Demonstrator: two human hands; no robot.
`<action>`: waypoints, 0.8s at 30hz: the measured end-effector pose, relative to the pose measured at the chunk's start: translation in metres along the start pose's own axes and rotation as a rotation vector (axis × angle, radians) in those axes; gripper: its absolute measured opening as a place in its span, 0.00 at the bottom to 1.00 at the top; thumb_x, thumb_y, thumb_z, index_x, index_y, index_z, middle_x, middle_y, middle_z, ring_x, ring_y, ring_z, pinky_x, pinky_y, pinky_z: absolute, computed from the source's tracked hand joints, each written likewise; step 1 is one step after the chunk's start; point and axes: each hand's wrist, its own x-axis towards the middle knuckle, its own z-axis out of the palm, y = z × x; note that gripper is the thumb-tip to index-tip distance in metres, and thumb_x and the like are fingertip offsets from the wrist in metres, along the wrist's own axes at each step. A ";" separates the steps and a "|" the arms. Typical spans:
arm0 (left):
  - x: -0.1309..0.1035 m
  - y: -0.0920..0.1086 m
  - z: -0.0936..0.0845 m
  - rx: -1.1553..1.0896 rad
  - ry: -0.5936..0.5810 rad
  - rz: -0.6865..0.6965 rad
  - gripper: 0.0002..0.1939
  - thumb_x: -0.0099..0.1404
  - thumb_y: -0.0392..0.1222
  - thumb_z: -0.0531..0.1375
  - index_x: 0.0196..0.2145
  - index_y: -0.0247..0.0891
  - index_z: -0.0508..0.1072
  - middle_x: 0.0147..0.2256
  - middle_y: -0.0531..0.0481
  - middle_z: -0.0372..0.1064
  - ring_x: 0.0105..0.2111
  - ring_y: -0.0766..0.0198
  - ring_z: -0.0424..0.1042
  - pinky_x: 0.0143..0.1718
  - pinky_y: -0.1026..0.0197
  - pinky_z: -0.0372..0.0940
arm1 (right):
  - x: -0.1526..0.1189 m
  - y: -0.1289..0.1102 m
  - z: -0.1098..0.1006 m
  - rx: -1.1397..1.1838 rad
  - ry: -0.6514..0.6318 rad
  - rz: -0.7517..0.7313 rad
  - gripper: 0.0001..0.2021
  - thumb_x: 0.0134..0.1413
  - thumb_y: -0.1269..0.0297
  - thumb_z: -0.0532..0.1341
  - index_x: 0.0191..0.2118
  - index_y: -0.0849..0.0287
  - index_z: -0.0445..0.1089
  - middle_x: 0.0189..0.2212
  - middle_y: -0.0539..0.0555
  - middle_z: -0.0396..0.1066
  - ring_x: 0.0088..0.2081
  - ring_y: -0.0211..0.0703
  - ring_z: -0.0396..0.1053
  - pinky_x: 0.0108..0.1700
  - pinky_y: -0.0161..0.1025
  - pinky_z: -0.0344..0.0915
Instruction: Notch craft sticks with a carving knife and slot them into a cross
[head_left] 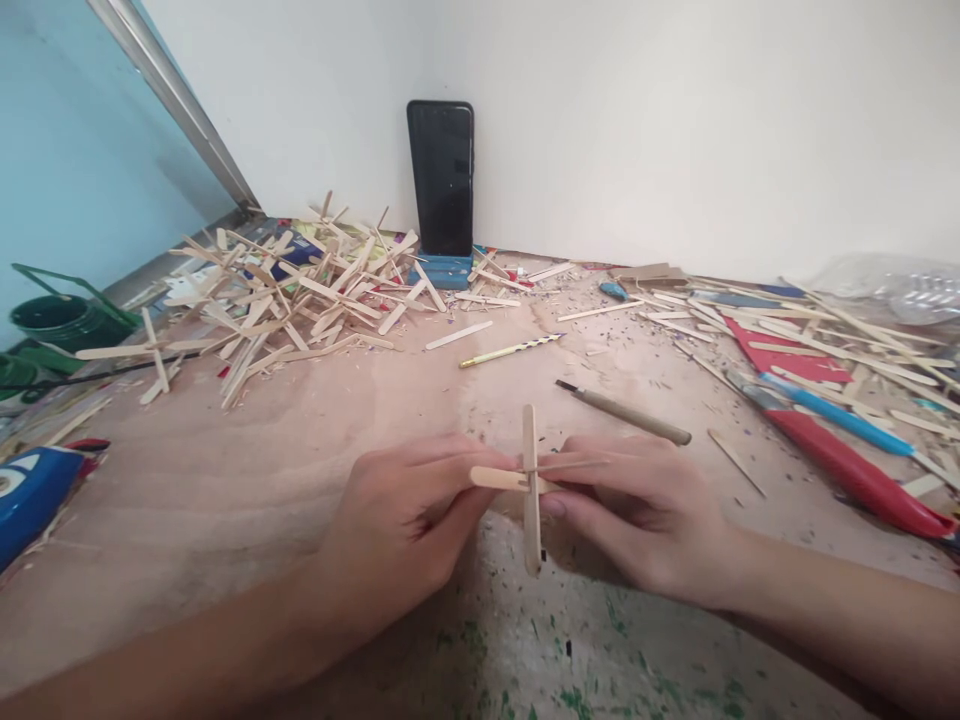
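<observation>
Low over the near part of the table, both hands meet at a small cross of popsicle sticks point(532, 530). One stick stands toward and away from me; another crosses it sideways, and a thin sliver of wood point(574, 464) lies along the crossing. My left hand point(420, 510) is closed, its fingertips behind the left arm of the cross. Pinched at the right side of the crossing is my right hand point(637, 510), thumb below and fingers above. Just beyond the right hand lies a wood-handled carving chisel point(630, 412). Farther off rests a yellow pencil point(510, 350).
A heap of popsicle-stick crosses point(300, 290) covers the back left. A phone point(442, 180) leans upright on a blue stand point(444, 270). At right lie loose sticks, a red-handled tool point(862, 470) and a blue-handled one point(840, 412). A blue glue bottle point(34, 500) lies at left.
</observation>
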 end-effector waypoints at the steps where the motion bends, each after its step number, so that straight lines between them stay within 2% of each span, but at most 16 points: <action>1: 0.000 0.000 0.000 0.005 0.006 0.001 0.15 0.74 0.29 0.60 0.44 0.48 0.82 0.40 0.59 0.86 0.36 0.68 0.84 0.38 0.70 0.77 | 0.000 0.000 0.000 0.003 -0.002 0.002 0.10 0.71 0.73 0.65 0.50 0.54 0.82 0.35 0.50 0.84 0.36 0.40 0.81 0.38 0.35 0.75; 6: 0.001 0.001 0.000 0.027 0.023 0.010 0.13 0.74 0.28 0.61 0.43 0.45 0.82 0.40 0.59 0.86 0.37 0.69 0.85 0.41 0.71 0.77 | 0.000 0.000 -0.001 -0.016 0.008 0.018 0.08 0.71 0.72 0.66 0.48 0.55 0.83 0.30 0.50 0.81 0.34 0.41 0.80 0.33 0.36 0.73; 11: 0.001 0.000 -0.002 0.021 0.030 0.023 0.14 0.74 0.28 0.61 0.43 0.45 0.82 0.41 0.58 0.86 0.38 0.69 0.85 0.42 0.71 0.77 | -0.001 0.001 0.000 0.009 -0.008 0.036 0.09 0.71 0.73 0.66 0.49 0.54 0.83 0.33 0.50 0.83 0.36 0.41 0.81 0.35 0.36 0.74; 19: -0.001 0.001 0.000 -0.005 0.018 0.035 0.15 0.74 0.27 0.60 0.46 0.46 0.82 0.44 0.56 0.86 0.41 0.67 0.85 0.47 0.69 0.78 | 0.001 -0.002 -0.003 0.003 -0.007 0.033 0.11 0.70 0.74 0.65 0.50 0.55 0.83 0.34 0.51 0.83 0.32 0.38 0.77 0.34 0.34 0.73; 24: -0.001 0.002 -0.001 -0.003 0.016 0.019 0.14 0.74 0.29 0.61 0.46 0.47 0.82 0.44 0.57 0.86 0.41 0.66 0.85 0.48 0.67 0.79 | 0.003 -0.003 -0.002 0.033 0.038 0.036 0.13 0.69 0.77 0.65 0.49 0.54 0.84 0.38 0.51 0.85 0.37 0.39 0.82 0.40 0.33 0.77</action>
